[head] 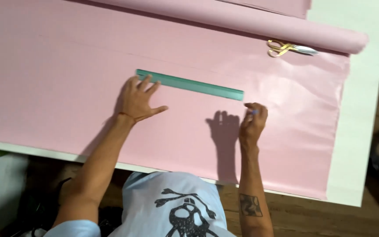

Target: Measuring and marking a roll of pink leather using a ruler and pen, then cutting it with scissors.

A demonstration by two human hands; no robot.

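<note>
Head view: the ruler (190,84) is pinned by the spread left hand (137,99); a pen (254,112) is pinched in the right hand (252,123).

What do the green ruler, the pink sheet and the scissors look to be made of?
The green ruler looks like translucent plastic: even teal tint, glossy edge. The pink sheet could be paper or thin fabric; it is matte with a faint sheen, lies smooth and winds into a roll at the far edge. The scissors appear metal: gold-coloured handles, shiny silver blades.
</note>
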